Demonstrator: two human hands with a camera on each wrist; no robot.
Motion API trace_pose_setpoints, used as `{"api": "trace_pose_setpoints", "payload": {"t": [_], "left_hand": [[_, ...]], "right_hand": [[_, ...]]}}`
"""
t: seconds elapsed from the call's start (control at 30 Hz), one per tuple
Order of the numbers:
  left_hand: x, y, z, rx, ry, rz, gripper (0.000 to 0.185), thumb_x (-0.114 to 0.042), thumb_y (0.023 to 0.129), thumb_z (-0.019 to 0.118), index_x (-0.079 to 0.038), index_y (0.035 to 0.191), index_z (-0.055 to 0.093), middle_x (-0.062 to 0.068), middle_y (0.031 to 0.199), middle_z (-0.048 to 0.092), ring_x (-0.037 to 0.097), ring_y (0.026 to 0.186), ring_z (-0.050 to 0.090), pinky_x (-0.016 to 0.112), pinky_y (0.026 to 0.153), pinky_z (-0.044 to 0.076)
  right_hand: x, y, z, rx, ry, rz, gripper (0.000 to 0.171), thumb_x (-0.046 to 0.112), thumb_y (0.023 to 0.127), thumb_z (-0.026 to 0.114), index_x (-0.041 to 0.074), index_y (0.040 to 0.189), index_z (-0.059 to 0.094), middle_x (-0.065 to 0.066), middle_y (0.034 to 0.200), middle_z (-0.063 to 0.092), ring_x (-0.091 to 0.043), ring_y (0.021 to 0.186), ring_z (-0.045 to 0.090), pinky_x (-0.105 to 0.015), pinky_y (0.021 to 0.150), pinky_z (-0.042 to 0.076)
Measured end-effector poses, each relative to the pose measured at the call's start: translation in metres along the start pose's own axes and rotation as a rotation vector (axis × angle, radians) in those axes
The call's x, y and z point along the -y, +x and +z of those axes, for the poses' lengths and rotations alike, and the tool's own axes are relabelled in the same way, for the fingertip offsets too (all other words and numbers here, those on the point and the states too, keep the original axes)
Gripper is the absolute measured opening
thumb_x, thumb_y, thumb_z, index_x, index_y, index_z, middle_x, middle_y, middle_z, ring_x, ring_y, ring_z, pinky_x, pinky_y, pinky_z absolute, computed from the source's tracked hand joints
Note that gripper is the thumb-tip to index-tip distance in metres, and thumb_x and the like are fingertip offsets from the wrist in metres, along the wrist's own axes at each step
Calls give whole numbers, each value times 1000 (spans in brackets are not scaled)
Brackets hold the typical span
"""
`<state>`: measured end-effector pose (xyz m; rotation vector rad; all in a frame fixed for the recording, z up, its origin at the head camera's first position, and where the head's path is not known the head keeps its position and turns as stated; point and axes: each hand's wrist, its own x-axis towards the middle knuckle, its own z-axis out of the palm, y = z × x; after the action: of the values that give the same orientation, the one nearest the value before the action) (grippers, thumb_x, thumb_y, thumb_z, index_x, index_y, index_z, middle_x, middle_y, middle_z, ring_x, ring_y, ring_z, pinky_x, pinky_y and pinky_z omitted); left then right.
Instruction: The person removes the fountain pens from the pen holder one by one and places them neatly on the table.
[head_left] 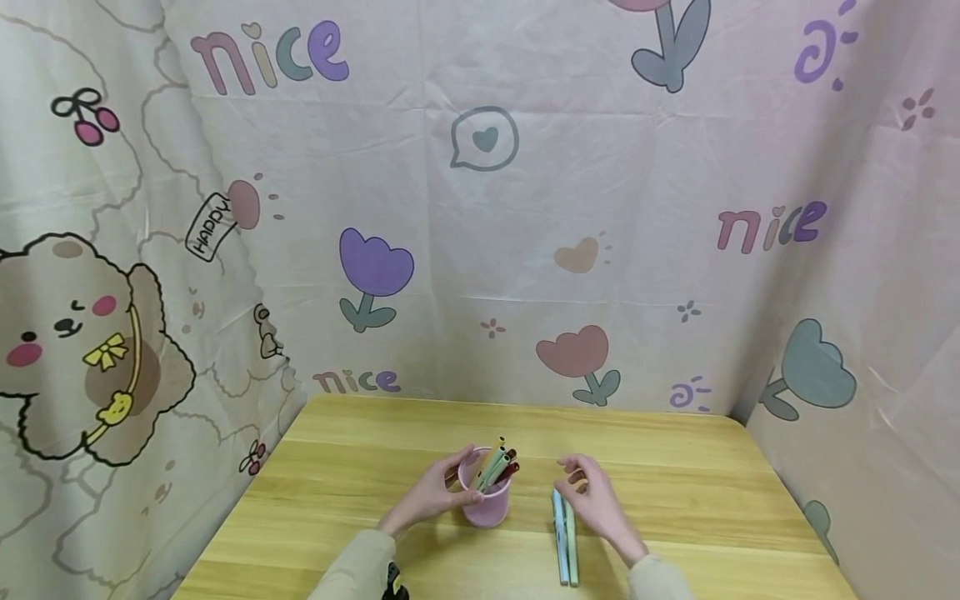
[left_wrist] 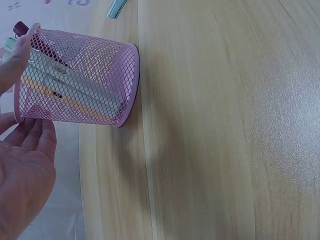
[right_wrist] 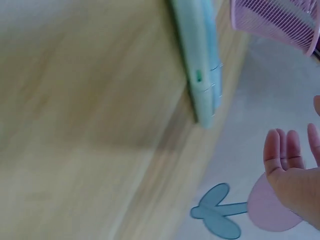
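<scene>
A pink mesh pen cup (head_left: 487,504) stands upright near the middle of the wooden table (head_left: 360,467), with several coloured pens (head_left: 497,463) sticking out of it. My left hand (head_left: 438,493) grips the cup from its left side. In the left wrist view the thumb (left_wrist: 12,62) lies on the cup (left_wrist: 82,77) at its rim and the fingers (left_wrist: 32,142) curl by its side. Two pale pens (head_left: 565,542), one blue and one green, lie side by side to the right of the cup. Just above their far ends my right hand (head_left: 588,493) hovers with relaxed fingers (right_wrist: 282,150) and holds nothing. The right wrist view shows the pens (right_wrist: 202,65) and the cup (right_wrist: 280,22).
A cartoon-print cloth (head_left: 480,208) hangs behind the table and along both sides. The table's back edge (head_left: 517,404) meets the cloth. Bare wood lies to the left of the cup and to the right of the pens.
</scene>
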<state>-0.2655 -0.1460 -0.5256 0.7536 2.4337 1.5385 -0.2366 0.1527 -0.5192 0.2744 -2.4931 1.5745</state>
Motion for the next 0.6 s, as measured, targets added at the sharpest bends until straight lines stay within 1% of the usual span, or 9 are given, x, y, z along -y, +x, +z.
{"api": "trace_pose_setpoints", "payload": {"t": [0.17,0.37,0.4,0.53,0.6], "left_hand": [[-1,0,0,-4,2,-5,90,-18,86,79,10,153,27,33,158,32,52,142,39,60,119,35],[-3,-1,-1,-2,7,5,89,-18,86,79,11,153,27,34,158,31,53,142,38,61,118,35],[-2,-1,-1,-2,3,6,89,-18,86,79,11,153,27,34,157,31,53,142,38,60,118,35],[-1,0,0,0,-17,15,90,-17,86,79,13,152,26,35,156,33,51,142,40,58,119,35],[0,0,0,2,-28,19,90,-17,87,79,14,152,25,35,156,34,50,142,41,57,119,35]], "right_hand": [[10,2,9,-5,-6,-85,32,2,85,73,2,116,66,-4,105,63,-19,92,59,-23,77,55],[20,4,20,32,5,-155,33,5,86,75,5,118,68,-2,106,65,-14,93,57,-29,82,59],[22,4,21,41,9,-166,33,6,86,75,5,118,68,-2,106,65,-14,93,58,-30,83,59],[27,4,27,67,10,-249,34,6,87,74,2,121,66,-8,106,65,-25,92,60,-32,81,61],[29,5,30,75,4,-298,35,5,88,73,0,122,65,-10,104,65,-26,90,61,-31,79,61]]}}
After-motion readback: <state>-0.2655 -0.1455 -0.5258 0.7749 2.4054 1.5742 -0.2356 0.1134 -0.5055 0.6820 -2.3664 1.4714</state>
